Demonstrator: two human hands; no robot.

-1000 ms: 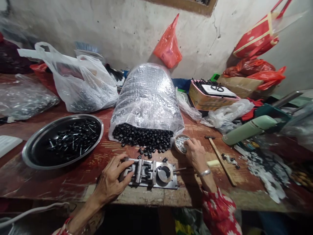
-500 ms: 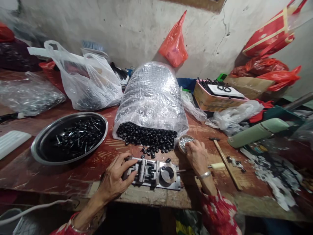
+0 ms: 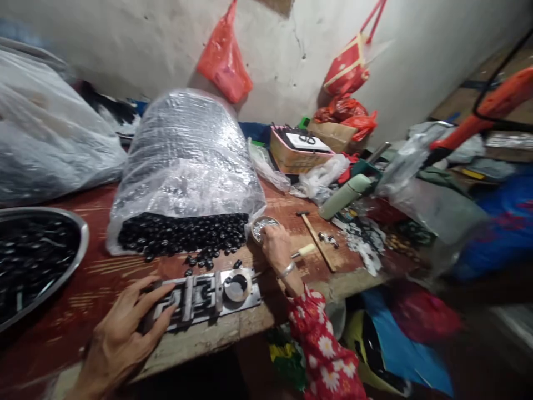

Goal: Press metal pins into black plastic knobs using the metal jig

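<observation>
A red-stained wooden workbench runs across the scene, crowded with containers. Largest is a clear plastic sack at far centre, its mouth spilling round black beads toward the near edge. A white plastic bag slumps far left, and a steel tray at left holds black pieces with thin pins. Far right, a cardboard box holds dark pieces and scissors. At the near edge, the left hand lies spread across a steel jig. The right hand, fingers curled, sits touching a small round dish of metal bits; whether it pinches anything cannot be told. A hammer lies just right of it.
</observation>
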